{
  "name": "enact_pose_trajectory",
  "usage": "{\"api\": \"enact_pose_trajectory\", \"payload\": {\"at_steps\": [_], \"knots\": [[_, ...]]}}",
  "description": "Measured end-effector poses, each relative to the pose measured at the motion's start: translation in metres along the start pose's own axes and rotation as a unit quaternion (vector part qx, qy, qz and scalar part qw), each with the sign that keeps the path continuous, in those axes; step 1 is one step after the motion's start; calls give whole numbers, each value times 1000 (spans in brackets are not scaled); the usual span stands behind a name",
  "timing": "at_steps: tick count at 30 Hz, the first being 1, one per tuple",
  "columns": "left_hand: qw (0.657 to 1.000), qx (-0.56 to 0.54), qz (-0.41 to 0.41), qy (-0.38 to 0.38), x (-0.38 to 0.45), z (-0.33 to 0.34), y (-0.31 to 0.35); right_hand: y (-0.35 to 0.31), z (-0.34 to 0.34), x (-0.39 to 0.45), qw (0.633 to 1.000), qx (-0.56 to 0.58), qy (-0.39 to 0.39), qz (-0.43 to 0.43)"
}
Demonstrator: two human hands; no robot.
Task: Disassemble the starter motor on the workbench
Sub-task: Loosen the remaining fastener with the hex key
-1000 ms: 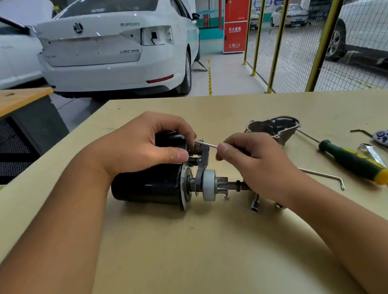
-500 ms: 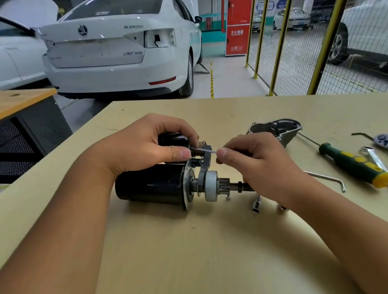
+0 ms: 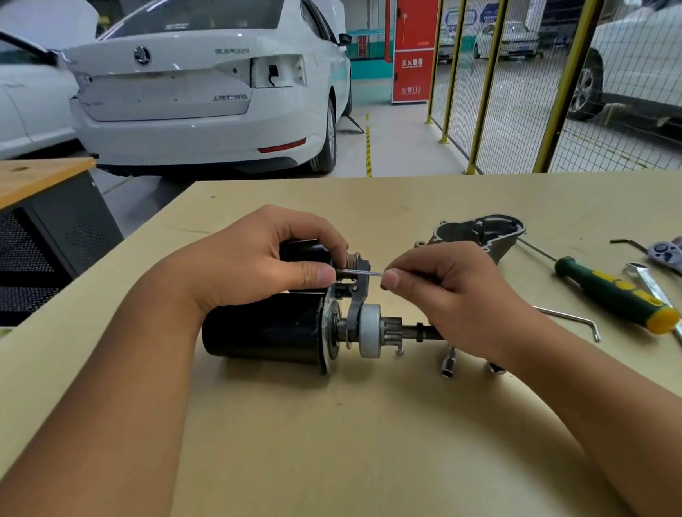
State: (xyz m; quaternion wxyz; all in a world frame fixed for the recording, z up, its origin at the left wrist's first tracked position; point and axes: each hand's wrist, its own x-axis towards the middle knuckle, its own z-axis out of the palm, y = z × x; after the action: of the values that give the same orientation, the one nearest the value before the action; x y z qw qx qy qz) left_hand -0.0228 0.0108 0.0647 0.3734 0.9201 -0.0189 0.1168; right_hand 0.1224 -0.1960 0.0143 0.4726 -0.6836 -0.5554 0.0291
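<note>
Left hand (image 3: 258,264) grips starter motor (image 3: 272,337) mid-workbench (image 3: 347,461); right hand (image 3: 452,290) pinches thin rod (image 3: 363,273)

**Count on the bench**

One black cylindrical starter motor (image 3: 267,333). One thin metal rod (image 3: 363,273). One grey cast-metal end housing (image 3: 480,233). One green-and-yellow-handled screwdriver (image 3: 615,296). One bent steel hex key (image 3: 572,317). One silver ratchet handle (image 3: 678,262). One silver open-ended spanner (image 3: 679,325). Two small metal sockets (image 3: 448,362). Two bare hands (image 3: 250,261).
</note>
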Motion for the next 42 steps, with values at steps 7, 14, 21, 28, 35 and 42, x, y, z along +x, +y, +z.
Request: {"api": "enact_pose_trajectory", "payload": {"at_steps": [7, 14, 21, 28, 35, 42], "knots": [[998, 53, -8, 30, 5, 13, 8, -6, -7, 8, 962, -226, 10, -155], [996, 74, -19, 35, 9, 17, 9, -10, -1, 4, 972, -200, 25, -122], [997, 79, 2, 20, 10, 21, 8, -11, -5, 9, 963, -232, 7, -140], [995, 88, 1, 36, 13, 26, 9, -13, -3, 4, 992, -92, 84, 28], [994, 91, -24, 57, 13, 24, 5, -15, -32, 1, 955, 45, 34, 291], [993, 97, -25, 63, 12, 24, 6, -17, -29, 1, 916, 238, 20, 322]]}}
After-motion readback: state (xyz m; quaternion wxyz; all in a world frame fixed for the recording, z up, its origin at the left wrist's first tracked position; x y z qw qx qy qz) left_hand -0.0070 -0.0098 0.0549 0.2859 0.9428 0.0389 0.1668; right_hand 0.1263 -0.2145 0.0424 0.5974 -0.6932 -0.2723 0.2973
